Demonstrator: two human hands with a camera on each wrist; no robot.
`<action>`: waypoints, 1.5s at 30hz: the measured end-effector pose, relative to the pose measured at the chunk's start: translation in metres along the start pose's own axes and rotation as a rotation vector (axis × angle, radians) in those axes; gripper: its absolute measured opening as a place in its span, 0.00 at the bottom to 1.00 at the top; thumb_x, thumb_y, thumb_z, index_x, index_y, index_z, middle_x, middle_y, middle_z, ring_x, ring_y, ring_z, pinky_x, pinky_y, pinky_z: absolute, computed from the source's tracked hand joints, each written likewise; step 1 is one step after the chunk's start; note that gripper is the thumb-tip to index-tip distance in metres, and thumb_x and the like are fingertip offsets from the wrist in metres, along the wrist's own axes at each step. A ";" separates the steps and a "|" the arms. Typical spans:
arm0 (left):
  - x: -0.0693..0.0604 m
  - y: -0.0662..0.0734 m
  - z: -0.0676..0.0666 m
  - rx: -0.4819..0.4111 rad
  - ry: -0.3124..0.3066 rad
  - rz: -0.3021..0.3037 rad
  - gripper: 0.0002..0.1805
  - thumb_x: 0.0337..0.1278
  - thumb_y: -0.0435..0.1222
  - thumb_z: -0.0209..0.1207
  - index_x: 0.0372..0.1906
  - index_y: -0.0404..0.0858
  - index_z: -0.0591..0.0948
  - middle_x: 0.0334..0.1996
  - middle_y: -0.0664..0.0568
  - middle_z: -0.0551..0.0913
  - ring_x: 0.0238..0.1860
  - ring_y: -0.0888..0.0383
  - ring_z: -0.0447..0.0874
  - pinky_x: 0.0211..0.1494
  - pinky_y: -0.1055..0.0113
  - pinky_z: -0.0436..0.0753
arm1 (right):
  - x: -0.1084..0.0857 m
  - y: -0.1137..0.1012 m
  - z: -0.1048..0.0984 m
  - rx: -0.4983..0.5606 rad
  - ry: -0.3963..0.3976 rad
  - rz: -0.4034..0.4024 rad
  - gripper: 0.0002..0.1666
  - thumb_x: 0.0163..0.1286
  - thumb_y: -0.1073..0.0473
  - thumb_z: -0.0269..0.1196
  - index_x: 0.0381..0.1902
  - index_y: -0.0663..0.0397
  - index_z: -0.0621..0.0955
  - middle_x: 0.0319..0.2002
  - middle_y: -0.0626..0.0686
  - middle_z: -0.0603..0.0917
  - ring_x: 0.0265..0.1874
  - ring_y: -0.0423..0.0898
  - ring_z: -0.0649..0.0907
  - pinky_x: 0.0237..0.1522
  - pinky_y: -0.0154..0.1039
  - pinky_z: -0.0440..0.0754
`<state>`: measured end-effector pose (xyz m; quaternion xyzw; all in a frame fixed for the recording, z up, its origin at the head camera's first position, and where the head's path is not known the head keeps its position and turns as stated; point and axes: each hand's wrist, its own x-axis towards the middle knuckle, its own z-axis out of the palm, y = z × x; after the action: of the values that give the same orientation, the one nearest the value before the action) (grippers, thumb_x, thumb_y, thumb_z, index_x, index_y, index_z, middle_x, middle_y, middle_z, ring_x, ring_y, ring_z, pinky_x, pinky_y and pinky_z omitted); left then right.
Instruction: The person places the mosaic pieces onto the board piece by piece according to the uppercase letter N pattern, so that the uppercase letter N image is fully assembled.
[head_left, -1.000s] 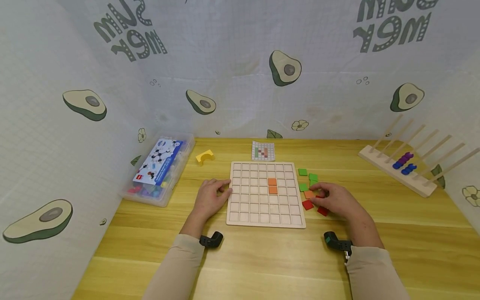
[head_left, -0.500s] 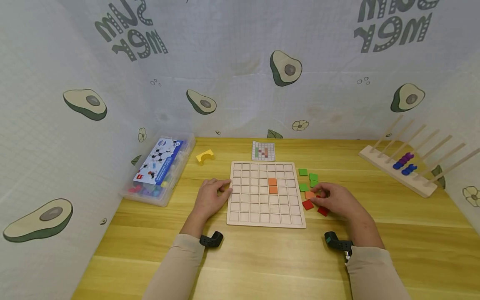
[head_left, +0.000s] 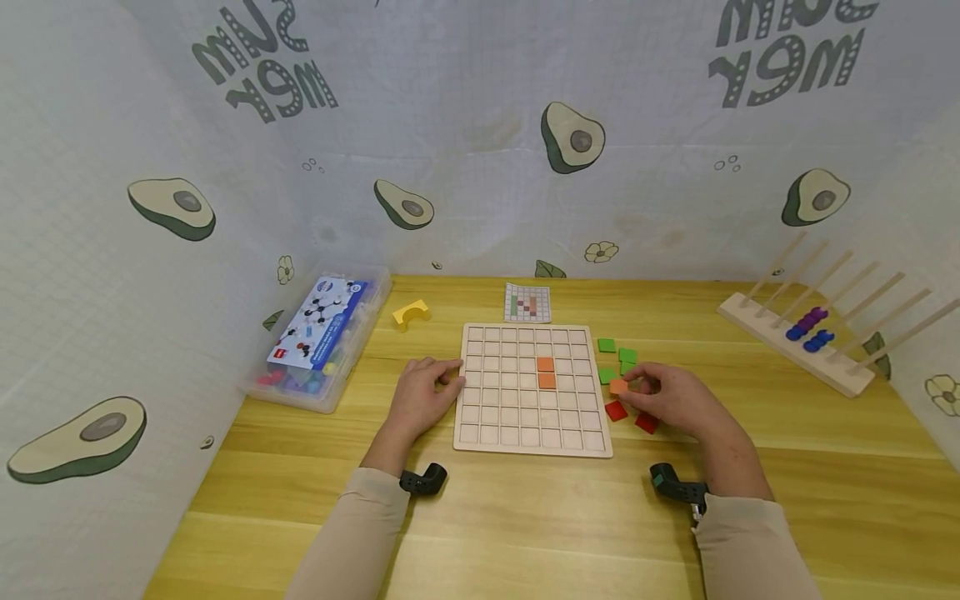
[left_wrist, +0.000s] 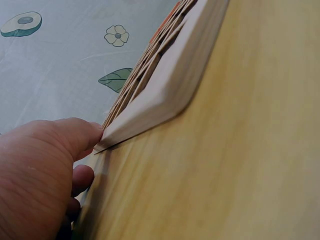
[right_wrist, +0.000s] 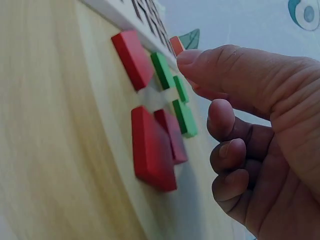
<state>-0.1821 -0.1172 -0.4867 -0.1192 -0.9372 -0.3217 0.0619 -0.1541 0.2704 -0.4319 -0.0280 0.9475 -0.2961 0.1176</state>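
the right hand [head_left: 675,402] pinches an orange tile [head_left: 617,387] beside the grid board [head_left: 528,398], whose left edge the relaxed left hand [head_left: 422,397] touches.

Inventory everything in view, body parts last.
Table: 1, yellow, underneath
Printed cloth: 3 sides, whitish, around table
Board: 1, pale, centre
Set tiles: 2, orange, on board
Green tiles: 4, green, right of board
Red tiles: 3, red, right of board
Held tile: 1, orange, beside board
Card: 1, white, behind board
Arch block: 1, yellow, back left
Box: 1, clear, coloured contents, far left
Rack: 1, pale, far right
Beads: several, purple and blue, on rack
Wrist cameras: 2, black, foreground
Sleeves: 2, beige, foreground
Left hand: 1, touching board's left edge
Right hand: 1, pinching held tile
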 end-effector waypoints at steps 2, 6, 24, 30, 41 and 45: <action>0.000 0.000 0.000 0.001 -0.001 -0.001 0.19 0.67 0.45 0.64 0.59 0.46 0.86 0.33 0.54 0.83 0.38 0.55 0.71 0.45 0.62 0.70 | 0.000 -0.003 -0.001 0.003 -0.003 -0.006 0.20 0.69 0.50 0.69 0.51 0.58 0.82 0.30 0.51 0.77 0.27 0.46 0.74 0.27 0.37 0.71; 0.000 0.000 0.000 0.005 -0.003 -0.003 0.19 0.67 0.46 0.64 0.59 0.46 0.86 0.34 0.54 0.83 0.38 0.55 0.72 0.45 0.62 0.71 | -0.001 -0.012 -0.001 0.019 -0.016 -0.005 0.22 0.70 0.50 0.68 0.53 0.58 0.82 0.32 0.52 0.78 0.28 0.46 0.75 0.27 0.38 0.72; 0.000 -0.001 -0.001 0.000 0.003 0.011 0.19 0.67 0.45 0.64 0.59 0.45 0.86 0.33 0.55 0.83 0.38 0.55 0.72 0.46 0.62 0.70 | 0.003 -0.048 0.020 0.007 -0.019 -0.155 0.17 0.68 0.52 0.70 0.50 0.54 0.85 0.28 0.49 0.76 0.28 0.45 0.74 0.28 0.35 0.70; 0.000 -0.001 -0.001 0.000 0.000 0.012 0.19 0.67 0.46 0.64 0.59 0.46 0.86 0.33 0.55 0.84 0.38 0.55 0.73 0.46 0.62 0.71 | 0.005 -0.053 0.033 0.013 -0.058 -0.181 0.12 0.68 0.54 0.69 0.46 0.52 0.85 0.28 0.48 0.76 0.27 0.44 0.73 0.29 0.36 0.70; 0.001 -0.001 -0.001 0.001 0.000 0.015 0.19 0.67 0.45 0.64 0.59 0.46 0.86 0.33 0.55 0.83 0.38 0.55 0.72 0.46 0.62 0.71 | 0.008 -0.065 0.050 0.012 -0.103 -0.186 0.14 0.67 0.53 0.70 0.47 0.51 0.85 0.27 0.47 0.76 0.24 0.43 0.73 0.27 0.36 0.70; 0.001 0.000 -0.001 0.001 0.002 0.017 0.19 0.67 0.45 0.64 0.59 0.45 0.86 0.33 0.54 0.84 0.38 0.55 0.72 0.46 0.62 0.71 | 0.009 -0.067 0.053 0.013 -0.110 -0.151 0.13 0.68 0.52 0.69 0.47 0.50 0.85 0.28 0.47 0.76 0.23 0.43 0.73 0.26 0.36 0.70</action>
<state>-0.1827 -0.1181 -0.4857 -0.1269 -0.9362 -0.3210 0.0654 -0.1512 0.1852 -0.4378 -0.1149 0.9328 -0.3084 0.1468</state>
